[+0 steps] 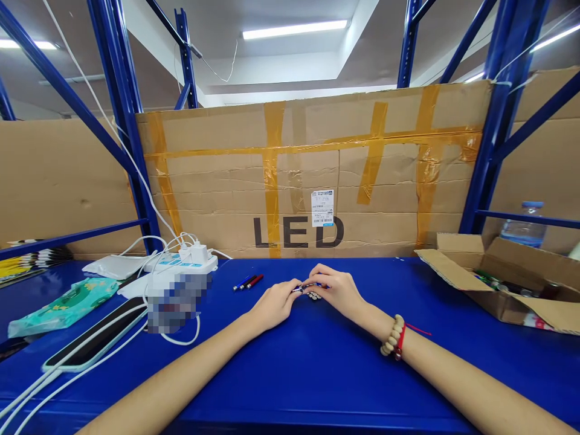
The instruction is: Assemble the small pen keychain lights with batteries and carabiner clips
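My left hand point(277, 302) and my right hand point(336, 291) meet over the middle of the blue table. Between their fingertips is a slim tube point(298, 289) with a silver end and a bit of blue; the fingers cover most of it. Both hands pinch it, left at the silver end, right further along. Just under my right fingers lies a small cluster of round silver discs point(314, 296), partly hidden. To the left of my hands, three short slim tubes point(248, 282), black, blue and red with silver ends, rest side by side.
At the left are a white power strip point(206, 264) with cables, a phone point(97, 335) and a green packet point(66, 305). An open cardboard box point(493, 302) with small items stands right. Behind, a taped cardboard panel point(217, 193) closes off the table between blue posts.
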{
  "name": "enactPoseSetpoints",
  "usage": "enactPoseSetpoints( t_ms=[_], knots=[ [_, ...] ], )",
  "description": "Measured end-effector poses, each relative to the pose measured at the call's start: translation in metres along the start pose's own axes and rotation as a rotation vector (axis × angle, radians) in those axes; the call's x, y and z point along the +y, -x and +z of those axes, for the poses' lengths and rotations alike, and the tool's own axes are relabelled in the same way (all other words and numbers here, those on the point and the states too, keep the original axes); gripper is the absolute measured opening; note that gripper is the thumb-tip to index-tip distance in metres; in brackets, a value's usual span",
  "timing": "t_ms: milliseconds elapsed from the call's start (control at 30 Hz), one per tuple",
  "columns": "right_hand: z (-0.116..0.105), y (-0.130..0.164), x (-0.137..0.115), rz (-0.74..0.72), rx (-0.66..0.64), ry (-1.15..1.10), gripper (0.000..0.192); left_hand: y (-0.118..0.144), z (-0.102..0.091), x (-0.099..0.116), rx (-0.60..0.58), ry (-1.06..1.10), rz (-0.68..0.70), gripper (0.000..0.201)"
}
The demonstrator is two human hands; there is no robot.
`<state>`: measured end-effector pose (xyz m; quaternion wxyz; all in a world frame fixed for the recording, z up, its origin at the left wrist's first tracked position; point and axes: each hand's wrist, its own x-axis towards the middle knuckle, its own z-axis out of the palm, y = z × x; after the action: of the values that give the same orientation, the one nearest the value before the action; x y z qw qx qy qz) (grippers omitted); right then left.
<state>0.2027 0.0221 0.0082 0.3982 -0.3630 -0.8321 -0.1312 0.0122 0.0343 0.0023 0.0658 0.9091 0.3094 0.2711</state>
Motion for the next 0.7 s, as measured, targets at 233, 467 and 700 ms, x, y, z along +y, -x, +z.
enactPoseSetpoints(
  t_ms=[233, 467, 700],
  knots=[
    [-0.0014, 0.0030, 0.0024, -0.059, -0.024, -0.019, 0.021, 0.0018, 0.0008, -0.0004, -0.073, -0.007, 0.034, 0.018],
    [-0.0011, 0.0042, 0.0028, -0.057, -0.044, -0.064, 0.020, 0.0036, -0.0009, 0.0028, -0.085, 0.001, 0.017, 0.015],
    [-0.0024, 0.0018, -0.0035, 0.057, -0.056, -0.122, 0.014, 0.0040, -0.0017, 0.0035, -0.090, 0.003, 0.004, 0.014]
  ],
)
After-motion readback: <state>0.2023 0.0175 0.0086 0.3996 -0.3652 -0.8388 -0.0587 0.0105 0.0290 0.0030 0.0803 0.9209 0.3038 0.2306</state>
